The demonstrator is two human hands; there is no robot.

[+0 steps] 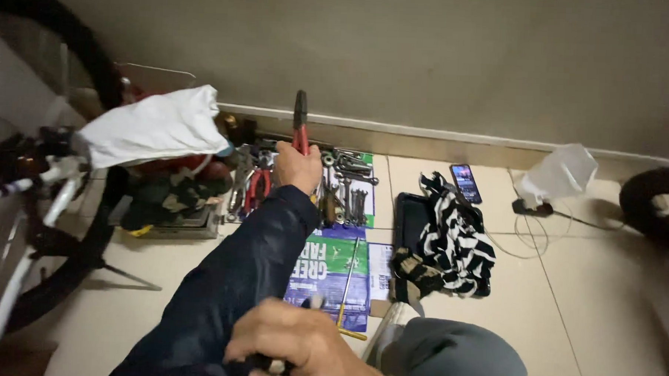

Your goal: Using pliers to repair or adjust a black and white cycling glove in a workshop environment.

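The left hand reaches out ahead in a dark sleeve and is clenched around the red handles of a pair of pliers, which stand nearly upright with the dark end pointing up toward the wall. Just beneath and around that hand lies a spread of tools: wrenches, another red-handled pair of pliers, and other metal pieces, resting on a flattened cardboard sheet printed in purple and green.

The right hand is close to the camera, at the bottom of the view, curled over something small and dark; what it grips cannot be made out. Just beyond its knuckles a long thin screwdriver with a yellow tip lies on the cardboard.

To the left of the outstretched hand sits a white cloth draped over a cluttered box, and farther left a bicycle wheel and frame. To the right of both hands lies a black-and-white striped cloth on a dark tray, with a phone beside it and a clear plastic bag farther off.
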